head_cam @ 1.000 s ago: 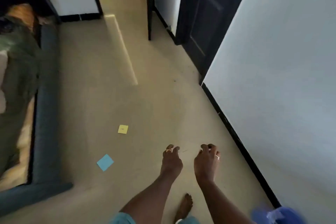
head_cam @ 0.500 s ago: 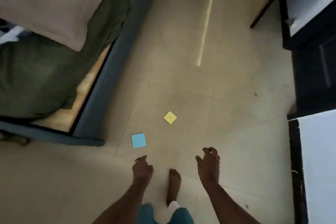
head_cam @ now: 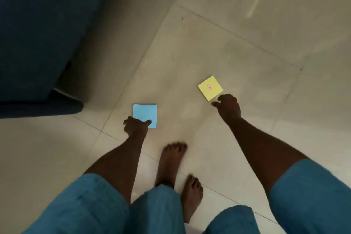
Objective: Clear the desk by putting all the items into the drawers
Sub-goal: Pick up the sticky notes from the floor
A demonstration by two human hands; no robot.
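Blue sticky pad [head_cam: 145, 114] and yellow sticky pad [head_cam: 209, 87] lie flat on the tiled floor [head_cam: 237, 53], left hand [head_cam: 135, 126] touching the blue edge, right hand [head_cam: 228, 106] half-open and empty beside the yellow, so fingertips should probably pry under each edge before pinching.

The left hand [head_cam: 135, 126] hides the blue pad's [head_cam: 145, 114] near corner.
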